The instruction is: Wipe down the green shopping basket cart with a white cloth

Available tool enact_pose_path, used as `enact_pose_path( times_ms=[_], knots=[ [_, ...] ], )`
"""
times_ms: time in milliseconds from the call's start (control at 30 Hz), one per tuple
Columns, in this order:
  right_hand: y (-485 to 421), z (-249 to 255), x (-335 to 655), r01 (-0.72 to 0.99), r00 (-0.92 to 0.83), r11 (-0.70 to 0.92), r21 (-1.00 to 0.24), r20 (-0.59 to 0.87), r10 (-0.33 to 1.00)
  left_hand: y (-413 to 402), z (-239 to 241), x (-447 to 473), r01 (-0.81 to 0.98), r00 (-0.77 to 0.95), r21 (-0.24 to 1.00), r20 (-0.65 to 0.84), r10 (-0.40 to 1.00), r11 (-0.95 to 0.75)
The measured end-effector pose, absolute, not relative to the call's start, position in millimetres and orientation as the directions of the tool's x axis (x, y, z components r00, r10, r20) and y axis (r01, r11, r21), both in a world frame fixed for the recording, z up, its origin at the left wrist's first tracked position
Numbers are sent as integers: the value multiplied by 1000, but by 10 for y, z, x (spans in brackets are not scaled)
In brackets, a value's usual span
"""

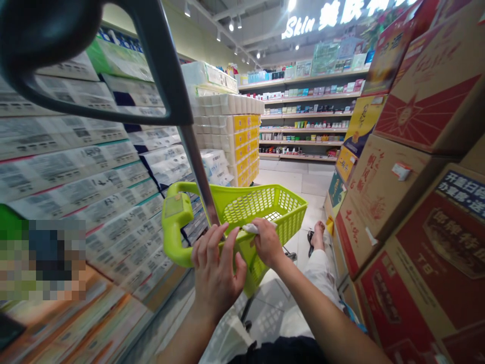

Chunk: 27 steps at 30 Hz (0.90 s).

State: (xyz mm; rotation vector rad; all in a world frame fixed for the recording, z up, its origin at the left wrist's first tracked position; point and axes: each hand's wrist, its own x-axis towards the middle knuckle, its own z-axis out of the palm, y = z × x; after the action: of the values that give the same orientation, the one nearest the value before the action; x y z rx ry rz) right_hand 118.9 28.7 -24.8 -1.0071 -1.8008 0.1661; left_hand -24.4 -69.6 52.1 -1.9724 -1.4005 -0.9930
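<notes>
A lime-green shopping basket cart (291,215) with a perforated body stands in front of me. My left hand (217,273) lies over its near end beside the looped green handle (170,242), fingers stretched out and slightly apart. My right hand (268,243) is closed on a crumpled white tissue or cloth (252,228), pressed against the basket's near rim. A metal pole (197,167) rises at a tilt from the cart, close to my left fingertips. It ends in a large dark grey loop handle (151,55) at the upper left.
Stacked wrapped paper packs (94,156) line the left side. Behind the cart stand more tissue packs (242,146). Red and brown cartons (401,177) rise close on the right. Product shelves (303,111) are at the back. My leg (322,268) reaches across the tiled floor.
</notes>
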Motion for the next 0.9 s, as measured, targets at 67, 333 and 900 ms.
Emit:
enact_pose_path(
  times_ms=[67, 333, 900],
  knots=[
    [365, -313, 1284, 638, -35, 529, -559, 665, 746, -665, 498, -225, 955, 220, -34, 748, 627, -295],
    [241, -132, 941, 503, -268, 733, -458, 724, 636, -528, 563, -122, 954, 294, -106, 514, 806, -281],
    [116, -478, 761, 461, 88, 708, -535, 821, 564, -404, 476, -328, 951, 308, -154, 505, 807, -266]
  ],
)
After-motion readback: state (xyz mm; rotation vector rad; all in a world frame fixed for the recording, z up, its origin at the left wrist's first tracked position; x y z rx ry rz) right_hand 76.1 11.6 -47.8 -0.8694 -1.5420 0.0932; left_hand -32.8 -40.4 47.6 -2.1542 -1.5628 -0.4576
